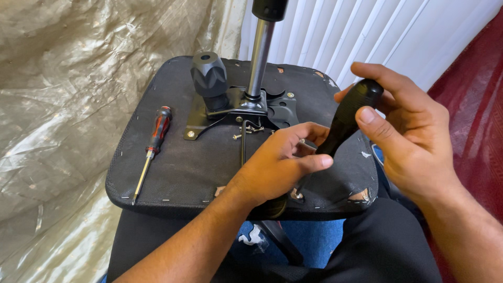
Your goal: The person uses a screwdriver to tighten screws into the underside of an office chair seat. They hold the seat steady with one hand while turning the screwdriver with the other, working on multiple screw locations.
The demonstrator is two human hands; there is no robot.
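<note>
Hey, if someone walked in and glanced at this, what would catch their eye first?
Probably the right hand gripping a black-handled screwdriver at centre right, its tip down at the near edge of an upturned black chair seat, with the left hand steadying the shaft. Next, the shiny metal post rising from the seat's black mounting plate at top centre, and a red-and-black screwdriver lying on the seat's left.

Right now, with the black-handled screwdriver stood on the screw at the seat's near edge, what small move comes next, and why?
Probably turn the black-handled screwdriver with the right hand while the left hand steadies its shaft. Its tip sits on the silver screw in the upturned black fabric seat, and both hands already grip it.
</note>
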